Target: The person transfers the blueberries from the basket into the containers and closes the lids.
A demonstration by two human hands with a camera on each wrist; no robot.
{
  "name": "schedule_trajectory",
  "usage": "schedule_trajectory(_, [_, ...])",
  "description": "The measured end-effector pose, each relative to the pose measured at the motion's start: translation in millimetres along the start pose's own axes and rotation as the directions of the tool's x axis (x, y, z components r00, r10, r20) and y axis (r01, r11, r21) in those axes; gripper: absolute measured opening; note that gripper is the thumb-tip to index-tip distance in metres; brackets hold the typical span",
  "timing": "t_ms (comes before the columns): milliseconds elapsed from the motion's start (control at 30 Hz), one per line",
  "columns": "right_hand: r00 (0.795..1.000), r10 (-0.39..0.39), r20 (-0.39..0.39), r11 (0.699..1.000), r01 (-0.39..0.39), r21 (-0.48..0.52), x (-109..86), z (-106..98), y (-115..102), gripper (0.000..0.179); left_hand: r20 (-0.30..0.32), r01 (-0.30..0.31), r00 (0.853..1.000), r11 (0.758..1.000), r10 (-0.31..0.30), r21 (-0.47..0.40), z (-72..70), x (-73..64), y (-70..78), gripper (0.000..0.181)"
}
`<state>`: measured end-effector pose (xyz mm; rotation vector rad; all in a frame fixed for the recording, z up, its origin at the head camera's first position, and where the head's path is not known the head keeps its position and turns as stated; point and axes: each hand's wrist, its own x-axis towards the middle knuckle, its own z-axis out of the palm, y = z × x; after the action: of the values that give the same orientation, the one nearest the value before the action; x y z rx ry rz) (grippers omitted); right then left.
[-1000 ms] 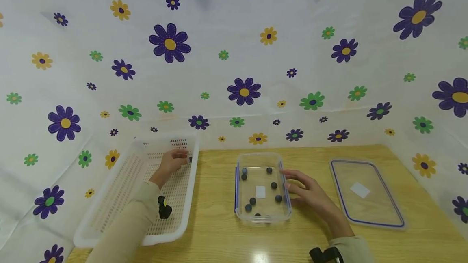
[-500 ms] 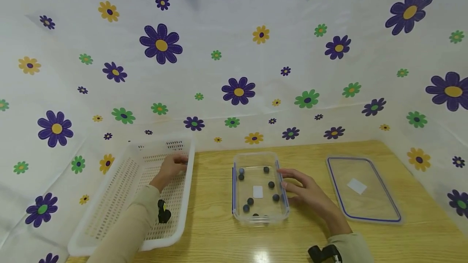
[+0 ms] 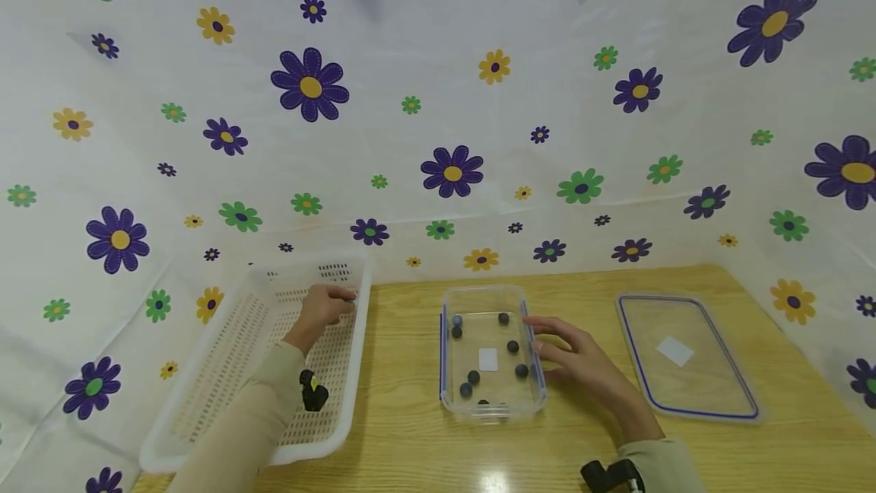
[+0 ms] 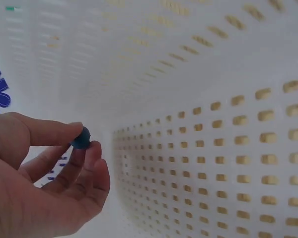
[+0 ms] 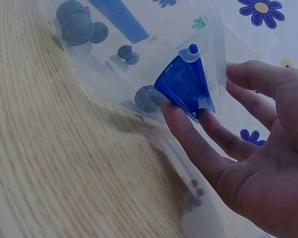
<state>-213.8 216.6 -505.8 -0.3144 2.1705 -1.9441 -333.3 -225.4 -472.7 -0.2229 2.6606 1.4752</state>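
Inside the white slotted basket [image 3: 198, 371], near its right wall, my left hand [image 3: 318, 314] pinches a blueberry [image 4: 81, 138] between thumb and fingertips. The left wrist view shows the berry dark blue, held clear of the slotted wall. In the middle of the table stands a clear plastic food container [image 3: 489, 400] with its top off and several blueberries [image 3: 512, 346] loose in it. My right hand [image 3: 582, 360] touches the container's right side with its fingers extended, fingertips at a blue latch [image 5: 186, 84].
A clear lid [image 3: 684, 394] with a blue seal lies flat on the wooden table [image 3: 411, 432], right of the container. A white flowered sheet [image 3: 383, 143] hangs behind the table and at both sides.
My left hand reached to the basket's right wall and now has the blueberry pinched, drawn back slightly from the wall. The right hand and container stay in place; the head view shifted slightly.
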Motion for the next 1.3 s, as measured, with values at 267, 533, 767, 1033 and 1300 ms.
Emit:
schedule_trajectory(267, [1.000,-0.005,0.002,1.000,0.005,0.026,0.8,-0.6,-1.0,0.052,-0.028,-0.064,0.998,0.990,0.061,-0.124,-29.5,-21.1,28.9,0.034])
schedule_trajectory(533, [1.000,0.007,-0.001,0.999,-0.007,0.049,0.8,1.1,-0.2,0.052,-0.071,-0.237,0.971,0.936,0.226,-0.260,-38.5,-61.1,62.4,0.036])
schedule_trajectory(767, [1.000,0.007,0.002,0.999,-0.007,0.043,1.3,1.1,-0.8,0.053,-0.126,-0.364,0.932,0.865,0.341,-0.346,-22.7,-90.4,89.0,0.031])
schedule_trajectory(1033, [1.000,0.008,-0.005,1.000,-0.008,0.017,1.0,1.7,-1.7,0.052,-0.163,-0.447,0.891,0.759,0.423,-0.473,7.2,-122.4,98.7,0.028])
schedule_trajectory(1300, [1.000,0.001,-0.001,1.000,-0.001,0.011,1.2,2.6,-0.3,0.052,-0.225,-0.488,0.865,0.647,0.448,-0.586,30.7,-141.6,96.3,0.027])
